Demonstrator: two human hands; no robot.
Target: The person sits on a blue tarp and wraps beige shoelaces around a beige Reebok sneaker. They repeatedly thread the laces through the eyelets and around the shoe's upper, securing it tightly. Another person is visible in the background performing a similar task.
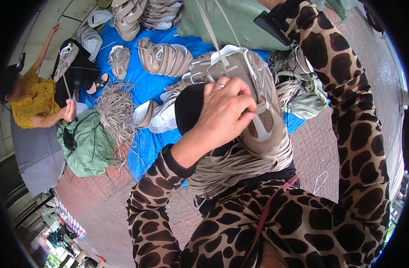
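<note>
A taupe sneaker upper (263,129) with mesh panels rests toe toward me on a thick bundle of beige shoelaces (240,167) across my lap. My left hand (227,111) lies over the upper, a ring on one finger. Its thumb and fingertips are pinched at a shoelace (261,107) near the front eyelets. Two long lace strands (209,27) run from the upper's opening up past the picture's top edge. My right arm reaches far up, and only a sliver of my right hand (269,3) shows at that edge; its fingers are hidden.
Stacked sneaker uppers (164,58) cover a blue tarp (144,149) ahead. A lace pile (115,102) and green sack (90,143) lie left. Beyond sits a person in a yellow shirt (39,98), handling an upper and lace. A large green sack (193,27) stands at the far side.
</note>
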